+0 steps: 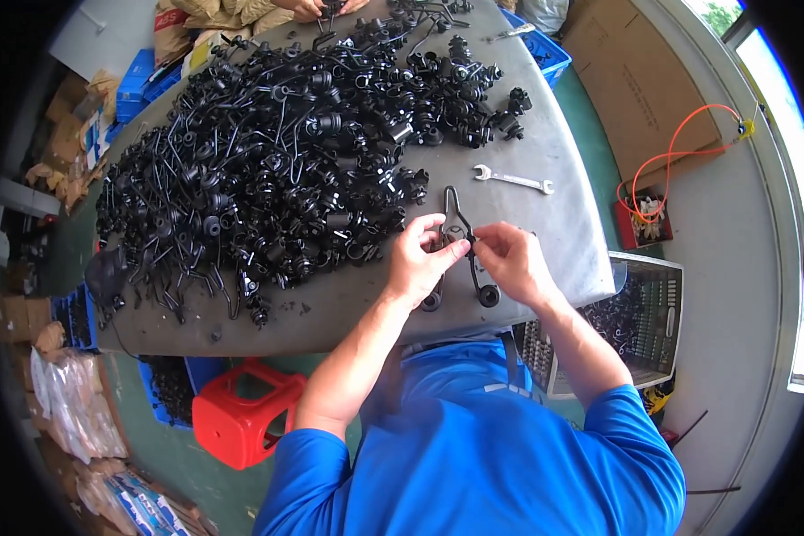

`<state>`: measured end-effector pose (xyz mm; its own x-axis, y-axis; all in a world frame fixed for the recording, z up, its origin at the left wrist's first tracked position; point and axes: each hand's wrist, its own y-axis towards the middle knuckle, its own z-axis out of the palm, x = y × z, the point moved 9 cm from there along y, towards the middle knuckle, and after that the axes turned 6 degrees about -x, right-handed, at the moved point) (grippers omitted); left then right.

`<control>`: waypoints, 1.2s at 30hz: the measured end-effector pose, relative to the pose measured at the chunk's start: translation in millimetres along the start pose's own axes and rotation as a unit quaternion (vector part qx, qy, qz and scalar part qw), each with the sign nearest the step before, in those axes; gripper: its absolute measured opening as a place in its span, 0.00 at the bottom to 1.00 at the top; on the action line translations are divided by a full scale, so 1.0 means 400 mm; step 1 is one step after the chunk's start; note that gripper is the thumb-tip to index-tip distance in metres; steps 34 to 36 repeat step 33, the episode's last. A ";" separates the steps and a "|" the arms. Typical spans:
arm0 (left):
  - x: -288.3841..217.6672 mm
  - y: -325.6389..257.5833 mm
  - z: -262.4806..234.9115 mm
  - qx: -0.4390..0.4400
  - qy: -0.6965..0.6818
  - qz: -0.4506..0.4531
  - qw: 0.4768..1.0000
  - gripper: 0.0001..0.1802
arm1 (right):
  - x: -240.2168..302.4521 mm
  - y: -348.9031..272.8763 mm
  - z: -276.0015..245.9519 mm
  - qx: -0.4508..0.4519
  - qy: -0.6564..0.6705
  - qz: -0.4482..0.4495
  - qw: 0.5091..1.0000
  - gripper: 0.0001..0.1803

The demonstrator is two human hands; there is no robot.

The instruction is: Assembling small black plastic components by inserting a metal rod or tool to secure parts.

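Note:
Both my hands are at the near edge of the table, on a black bent-rod part (452, 198) with a narrow loop at its far end. Its two legs spread toward me, and a round black end piece (489, 296) sits on the right leg. My left hand (417, 261) grips the part from the left, its thumb pressed against the middle fitting. From the right, my right hand (515, 265) pinches the rod beside that fitting; any small piece between its fingertips is hidden. An open-ended wrench (514, 180) lies beyond my right hand.
A large heap of black rod and clamp parts (277, 152) covers the table's left and middle. Another person's hands (329, 9) work at the far edge. A red stool (241, 415) stands at lower left, a grey crate (661, 322) at right, and an orange hose (665, 161) hangs by the wall.

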<state>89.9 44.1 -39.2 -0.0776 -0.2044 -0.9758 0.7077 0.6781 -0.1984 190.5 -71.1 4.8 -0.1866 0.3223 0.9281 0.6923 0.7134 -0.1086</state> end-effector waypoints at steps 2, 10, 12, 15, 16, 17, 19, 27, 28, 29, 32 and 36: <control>-0.015 0.003 0.003 -0.011 0.104 0.056 0.993 0.30 | 0.004 -0.033 0.005 -0.035 0.008 -0.039 0.999 0.13; 0.016 0.003 0.033 0.049 -0.077 -0.071 0.993 0.29 | 0.043 0.002 -0.116 -0.159 -0.272 -0.241 0.918 0.16; 0.021 0.006 0.043 0.062 -0.075 -0.069 0.993 0.29 | 0.023 0.001 -0.137 -0.169 -0.340 -0.262 0.887 0.10; 0.022 0.003 0.051 0.085 -0.071 -0.061 0.992 0.27 | 0.014 0.000 -0.122 -0.110 -0.362 -0.248 0.892 0.08; 0.029 0.007 0.050 0.080 -0.101 -0.092 0.987 0.27 | 0.005 0.005 -0.110 -0.075 -0.368 -0.219 0.900 0.08; 0.035 0.007 0.049 0.074 -0.131 -0.122 0.981 0.28 | 0.009 0.007 -0.100 -0.074 -0.367 -0.220 0.901 0.08; 0.032 0.008 0.051 0.074 -0.134 -0.139 0.978 0.29 | -0.032 0.029 -0.087 -0.043 -0.166 -0.082 0.982 0.06; 0.058 0.010 0.034 0.047 -0.224 -0.211 0.950 0.28 | -0.042 -0.013 0.005 -0.030 0.179 -0.086 0.980 0.09; 0.055 0.011 0.037 0.057 -0.211 -0.211 0.953 0.31 | -0.021 -0.022 0.005 -0.013 0.138 -0.132 0.981 0.09; 0.060 0.012 0.029 0.054 -0.214 -0.211 0.952 0.31 | -0.002 -0.030 0.009 0.003 0.097 -0.178 0.979 0.08; 0.067 0.004 0.061 0.146 -0.272 -0.255 0.916 0.36 | 0.027 -0.031 0.014 0.040 0.091 -0.239 0.966 0.08; 0.065 0.006 0.063 0.165 -0.292 -0.252 0.908 0.36 | 0.029 -0.029 0.020 0.042 0.098 -0.240 0.965 0.09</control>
